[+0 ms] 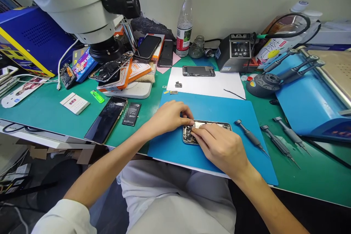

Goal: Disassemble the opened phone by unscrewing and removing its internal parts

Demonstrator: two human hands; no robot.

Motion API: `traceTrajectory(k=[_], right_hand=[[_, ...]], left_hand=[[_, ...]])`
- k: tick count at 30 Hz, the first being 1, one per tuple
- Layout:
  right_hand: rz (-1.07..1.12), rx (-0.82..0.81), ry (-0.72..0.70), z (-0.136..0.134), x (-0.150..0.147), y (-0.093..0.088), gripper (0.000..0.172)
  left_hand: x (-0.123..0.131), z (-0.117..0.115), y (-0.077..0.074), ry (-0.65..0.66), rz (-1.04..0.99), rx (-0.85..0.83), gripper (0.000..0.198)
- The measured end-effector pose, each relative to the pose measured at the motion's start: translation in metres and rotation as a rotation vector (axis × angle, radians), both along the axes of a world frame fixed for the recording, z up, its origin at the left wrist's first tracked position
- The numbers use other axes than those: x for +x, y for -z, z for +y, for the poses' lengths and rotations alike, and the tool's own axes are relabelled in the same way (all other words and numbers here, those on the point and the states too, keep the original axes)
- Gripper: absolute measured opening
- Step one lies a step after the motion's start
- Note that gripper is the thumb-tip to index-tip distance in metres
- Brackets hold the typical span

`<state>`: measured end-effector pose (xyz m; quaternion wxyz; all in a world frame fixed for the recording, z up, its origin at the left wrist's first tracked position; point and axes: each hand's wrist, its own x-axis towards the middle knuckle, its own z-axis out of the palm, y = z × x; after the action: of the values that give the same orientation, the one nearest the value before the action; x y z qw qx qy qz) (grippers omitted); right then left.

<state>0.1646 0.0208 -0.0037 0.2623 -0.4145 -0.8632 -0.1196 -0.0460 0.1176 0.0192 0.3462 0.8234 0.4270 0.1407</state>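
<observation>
An opened phone [187, 138] lies sideways on the blue mat [170, 150], its inner parts showing. At its upper left edge, my left hand [174, 115] has thumb and curled finger closed together at the frame. From the right, my right hand [221, 146] reaches over the phone and covers much of its middle. Its thumb and fingertips are pinched together low over the parts at the left end. Whatever small part the fingertips of either hand hold is too small to tell. Close beyond lies a detached phone screen [199, 71] on white paper [219, 84].
Several screwdrivers [252, 137] lie at the right, by a screwdriver stand [264, 84]. Left are a battery [132, 114], a dark phone [106, 120] and a green lighter [97, 96]. A microscope [76, 11] overhangs the left side. A bottle [184, 25] stands behind.
</observation>
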Motion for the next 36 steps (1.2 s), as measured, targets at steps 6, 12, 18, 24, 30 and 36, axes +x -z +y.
traceTrajectory(k=[6,12,18,24,30,36], right_hand=[[0.121,-0.073,-0.013,0.001,0.004,0.002,0.006],[0.194,-0.101,0.061,0.004,0.003,0.003,0.006],[0.276,-0.159,0.03,0.005,0.001,0.005,0.016],[0.328,-0.182,0.017,0.005,-0.003,0.003,0.026],[0.254,-0.119,-0.061,-0.001,0.003,-0.002,0.029],[0.083,0.022,-0.135,-0.009,0.004,-0.006,0.034]], left_hand=[[0.003,0.005,-0.006,0.004,0.049,-0.082,0.006],[0.004,0.008,-0.011,0.024,0.092,-0.116,0.008],[0.005,0.012,-0.015,0.048,0.128,-0.157,0.01],[0.005,0.016,-0.017,0.068,0.141,-0.191,0.009],[0.004,0.016,-0.016,0.071,0.126,-0.202,0.007],[0.002,0.016,-0.016,0.073,0.107,-0.217,0.01]])
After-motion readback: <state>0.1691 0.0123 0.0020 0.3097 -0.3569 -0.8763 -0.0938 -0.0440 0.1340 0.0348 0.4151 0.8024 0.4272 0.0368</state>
